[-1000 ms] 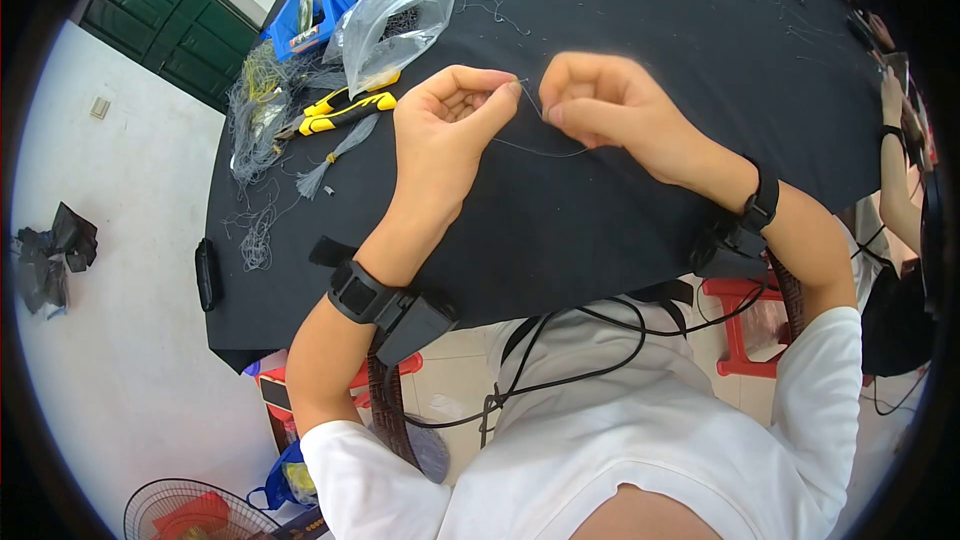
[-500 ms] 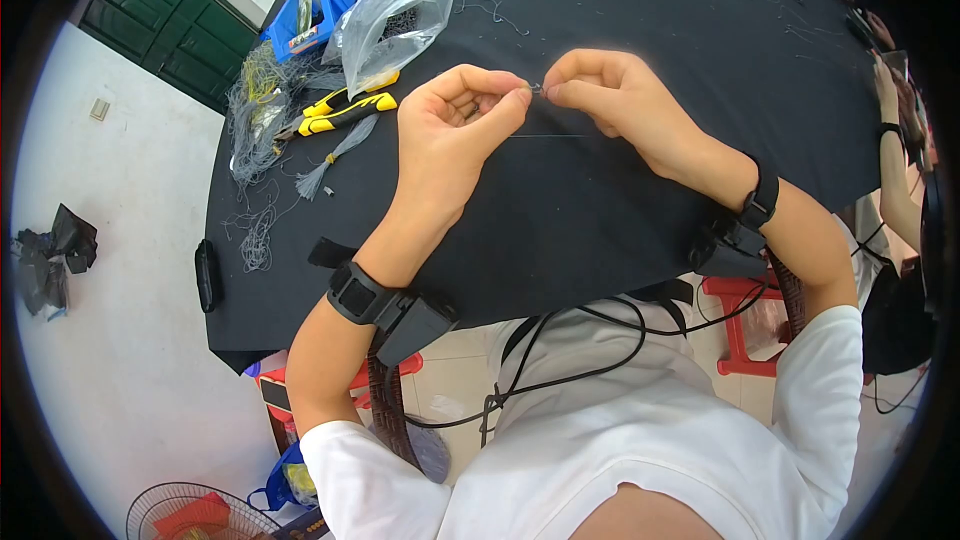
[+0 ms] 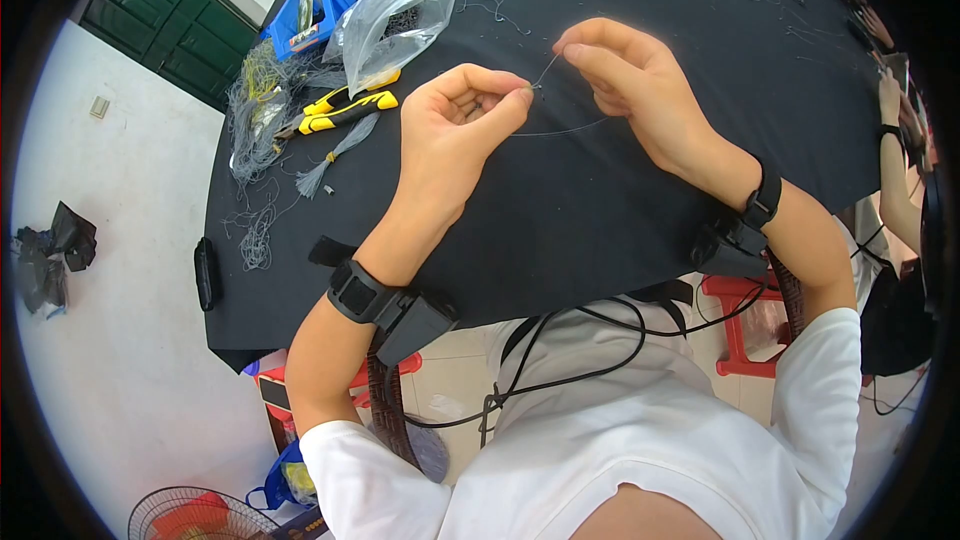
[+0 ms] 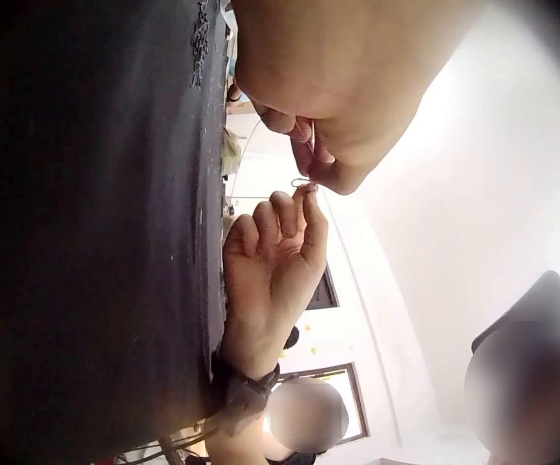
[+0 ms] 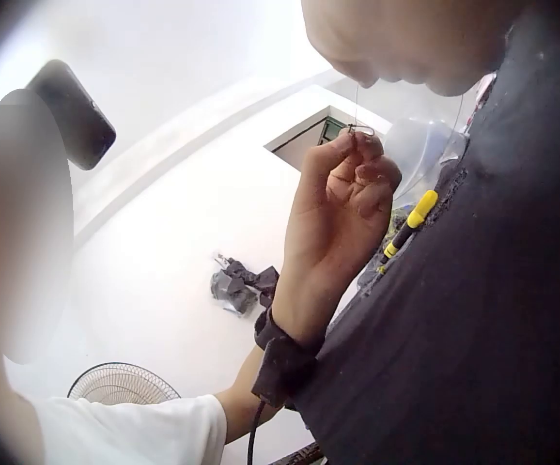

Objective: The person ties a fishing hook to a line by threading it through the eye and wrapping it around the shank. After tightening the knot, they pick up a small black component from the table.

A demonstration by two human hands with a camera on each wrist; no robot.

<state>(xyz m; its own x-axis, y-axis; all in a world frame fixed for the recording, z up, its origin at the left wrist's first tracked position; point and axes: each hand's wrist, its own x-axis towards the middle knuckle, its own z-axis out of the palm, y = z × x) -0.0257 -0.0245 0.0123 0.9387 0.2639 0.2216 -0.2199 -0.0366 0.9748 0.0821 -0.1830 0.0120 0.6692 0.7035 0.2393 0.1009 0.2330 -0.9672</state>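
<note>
Over a black table [image 3: 620, 200], the left hand [image 3: 450, 130] was curled, its thumb and forefinger clamped on one end of a thin thread [image 3: 545, 70]. The right hand [image 3: 630, 80], just right of the left hand and a little farther out, pinched the thread's other end. The thread's short length slanted from the left hand's fingertips up towards the right hand, slack looping below.

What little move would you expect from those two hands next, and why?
Probably the right hand draws the thread a little away from the left hand, to take up slack. Both hands pinch the thin thread above the black table; a short stretch runs between their fingertips, and a loose length sags below.
</note>
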